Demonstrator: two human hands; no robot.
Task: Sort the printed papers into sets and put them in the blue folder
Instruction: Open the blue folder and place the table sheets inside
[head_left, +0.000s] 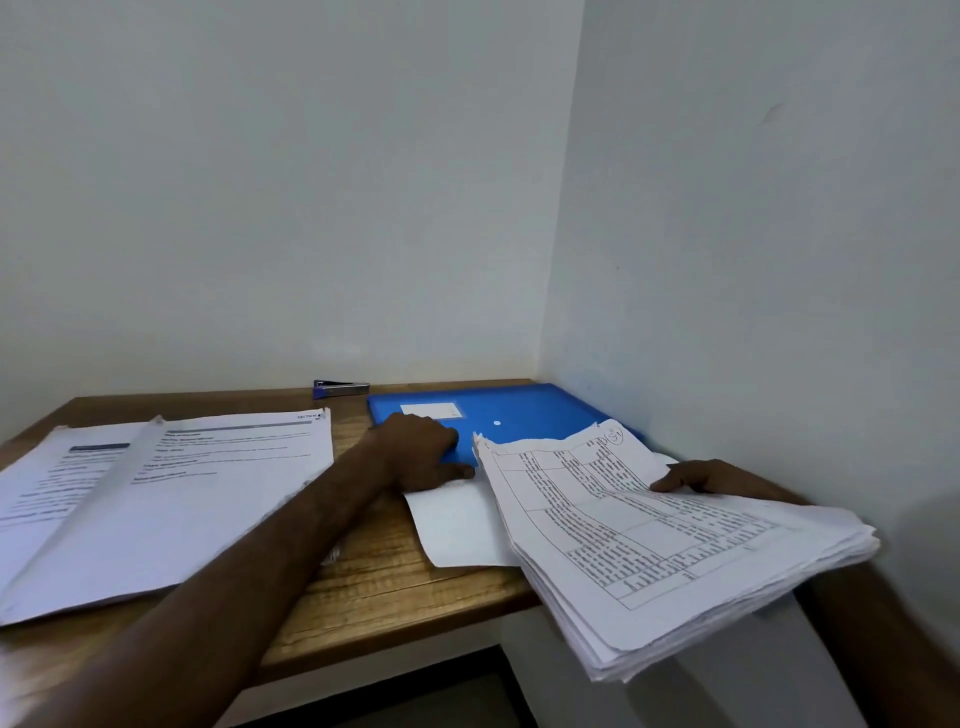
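The blue folder (519, 410) lies shut on the wooden table (363, 587) in the far right corner, with a white label on its cover. My left hand (423, 452) rests on the folder's near left edge, fingers spread, thumb touching a blank white sheet (457, 525) below it. My right hand (722, 478) grips a thick stack of printed papers (670, 545) with tables on the top page; the stack is tilted and overhangs the table's right front edge. Two more piles of printed papers (171, 499) lie overlapped on the left of the table.
A blue and silver stapler (340, 388) sits at the back edge by the wall. Walls close the table in at the back and on the right. Bare wood shows between the left piles and the blank sheet.
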